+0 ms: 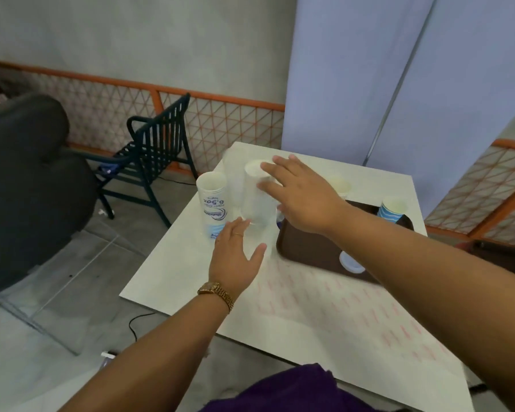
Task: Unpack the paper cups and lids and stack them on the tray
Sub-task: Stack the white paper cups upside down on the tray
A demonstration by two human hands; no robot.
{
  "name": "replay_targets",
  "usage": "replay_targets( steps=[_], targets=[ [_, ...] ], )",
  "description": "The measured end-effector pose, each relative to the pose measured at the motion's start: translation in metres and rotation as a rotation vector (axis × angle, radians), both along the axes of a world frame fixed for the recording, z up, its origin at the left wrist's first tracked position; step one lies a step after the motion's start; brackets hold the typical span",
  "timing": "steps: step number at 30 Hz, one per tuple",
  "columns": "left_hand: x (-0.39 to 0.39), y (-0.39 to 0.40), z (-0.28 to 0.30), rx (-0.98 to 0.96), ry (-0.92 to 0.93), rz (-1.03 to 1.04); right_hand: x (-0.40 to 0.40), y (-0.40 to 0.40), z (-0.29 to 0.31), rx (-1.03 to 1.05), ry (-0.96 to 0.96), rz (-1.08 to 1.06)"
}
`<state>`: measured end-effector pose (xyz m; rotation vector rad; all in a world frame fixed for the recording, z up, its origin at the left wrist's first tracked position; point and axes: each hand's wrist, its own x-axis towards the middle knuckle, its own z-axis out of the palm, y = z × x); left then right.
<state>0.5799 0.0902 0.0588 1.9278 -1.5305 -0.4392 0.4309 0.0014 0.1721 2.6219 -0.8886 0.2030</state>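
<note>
Only 1 blue-patterned cup [393, 210] and 1 lid [350, 262] are placed on the brown tray [304, 248], while 2 wrapped sleeves of cups [257, 197] are reached for with spread fingers [275, 191] of the right hand [301, 197] and left hand [235, 257].

Both bare arms reached forward from the near edge of the table [324, 307] toward its far left corner. The left hand [235, 257] hovered low, palm down, fingers straight and loosely spread, thumb out to the right; a gold watch [217, 293] sat on its wrist and a thin ring on one finger. The right hand [298, 194] was stretched farther and higher, palm down, fingers extended and fanned toward the left edge, its forearm crossing in from the right. Whether either hand's fingertips touched anything could not be told.
</note>
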Motion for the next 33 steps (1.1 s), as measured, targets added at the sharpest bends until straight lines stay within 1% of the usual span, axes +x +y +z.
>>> replay_targets(
  steps=[3,5,9,11,12,14,17,20,25,30,33],
  targets=[
    [0.017,-0.009,0.004,0.005,0.025,0.002,0.031,-0.008,0.009,-0.149,0.209,0.118],
    [0.028,-0.015,0.005,0.012,0.044,-0.018,0.049,-0.014,0.01,-0.202,0.404,0.099],
    [0.044,-0.026,0.005,0.024,0.073,-0.058,0.072,-0.017,0.0,-0.39,0.767,0.017],
    [0.05,-0.03,0.003,0.019,0.091,-0.079,0.08,-0.022,-0.006,-0.454,0.887,-0.041],
    [0.051,-0.031,0.003,0.02,0.101,-0.088,0.082,-0.025,-0.009,-0.482,0.913,-0.067],
    [0.054,-0.036,0.003,0.036,0.125,-0.101,0.085,-0.03,-0.011,-0.477,0.905,-0.097],
    [0.056,-0.043,0.004,0.048,0.126,-0.112,0.085,-0.038,-0.011,-0.489,0.876,-0.059],
    [0.058,-0.048,0.005,0.04,0.147,-0.137,0.082,-0.044,-0.003,-0.527,0.781,0.013],
    [0.059,-0.058,0.008,0.019,0.178,-0.185,0.074,-0.053,0.024,-0.616,0.683,0.049],
    [0.056,-0.072,0.018,-0.033,0.225,-0.204,0.048,-0.071,0.042,-0.651,0.456,0.089],
    [0.049,-0.082,0.023,-0.034,0.233,-0.195,0.029,-0.073,0.048,-0.669,0.346,0.015]
  ],
)
